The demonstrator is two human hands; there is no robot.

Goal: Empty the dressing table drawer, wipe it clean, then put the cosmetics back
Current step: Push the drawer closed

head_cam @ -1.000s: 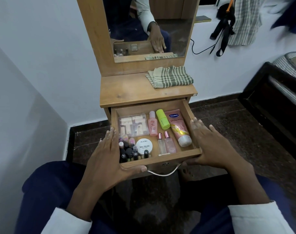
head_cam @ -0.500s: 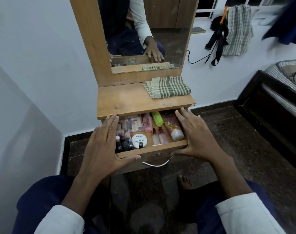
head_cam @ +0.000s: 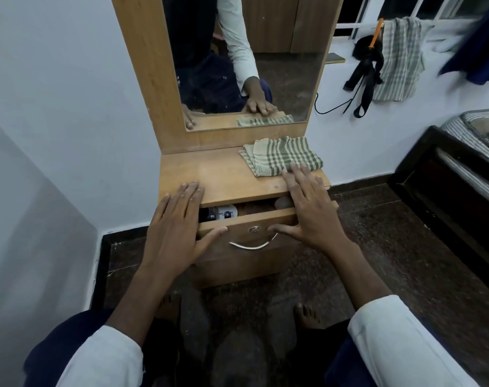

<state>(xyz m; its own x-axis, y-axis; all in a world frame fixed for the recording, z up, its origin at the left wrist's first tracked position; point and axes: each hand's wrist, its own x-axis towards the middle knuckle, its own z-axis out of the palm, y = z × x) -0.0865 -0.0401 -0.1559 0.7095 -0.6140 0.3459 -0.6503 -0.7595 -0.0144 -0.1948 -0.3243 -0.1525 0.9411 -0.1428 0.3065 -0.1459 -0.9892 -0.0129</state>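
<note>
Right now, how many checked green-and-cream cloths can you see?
2: one folded checked green-and-cream cloth on the wooden dressing table top, another hanging cloth at the window. The mirror merely reflects the first.

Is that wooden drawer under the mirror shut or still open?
Nearly shut: the wooden drawer shows only a narrow gap, with a white nail polish jar visible inside.

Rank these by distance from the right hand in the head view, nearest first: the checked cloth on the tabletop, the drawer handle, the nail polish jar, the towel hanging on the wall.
From the right hand:
1. Checked cloth: right fingers reach its near edge.
2. Drawer handle: just left of the thumb.
3. Nail polish jar: in the drawer gap, farther left.
4. Hanging towel: upper right wall.
Cloth and handle are close to call.
</note>
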